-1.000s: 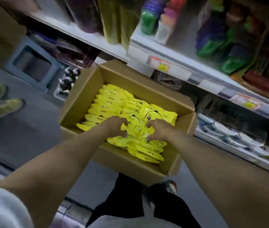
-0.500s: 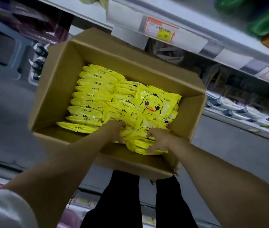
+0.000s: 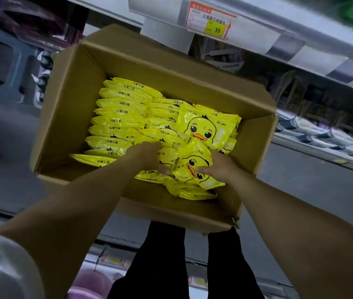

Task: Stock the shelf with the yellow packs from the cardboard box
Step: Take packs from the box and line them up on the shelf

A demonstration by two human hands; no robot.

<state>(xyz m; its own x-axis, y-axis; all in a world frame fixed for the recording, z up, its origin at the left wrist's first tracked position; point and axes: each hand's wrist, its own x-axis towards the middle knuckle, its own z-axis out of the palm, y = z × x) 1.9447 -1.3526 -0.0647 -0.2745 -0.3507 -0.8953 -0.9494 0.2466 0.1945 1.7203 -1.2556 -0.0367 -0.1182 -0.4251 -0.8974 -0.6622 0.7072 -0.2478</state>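
An open cardboard box point(image 3: 69, 100) holds several yellow packs with a cartoon duck printed on them. A row of packs point(image 3: 117, 117) stands on edge along the box's left side. One pack point(image 3: 205, 128) lies face up at the right. My left hand point(image 3: 147, 156) and my right hand point(image 3: 218, 167) reach into the near part of the box and grip a bunch of yellow packs point(image 3: 190, 167) between them. The front pack of the bunch is tilted up, duck face showing. My fingertips are partly hidden among the packs.
A white shelf edge with a price tag reading 35 point(image 3: 212, 20) runs above the box. A lower shelf point(image 3: 322, 134) with pale goods lies to the right. Grey floor point(image 3: 311, 190) surrounds the box. My dark trouser legs point(image 3: 167, 255) show under the box.
The view has closed in on the box. Both hands have gathered the near packs tighter, and the front pack has tipped up so its duck face shows.
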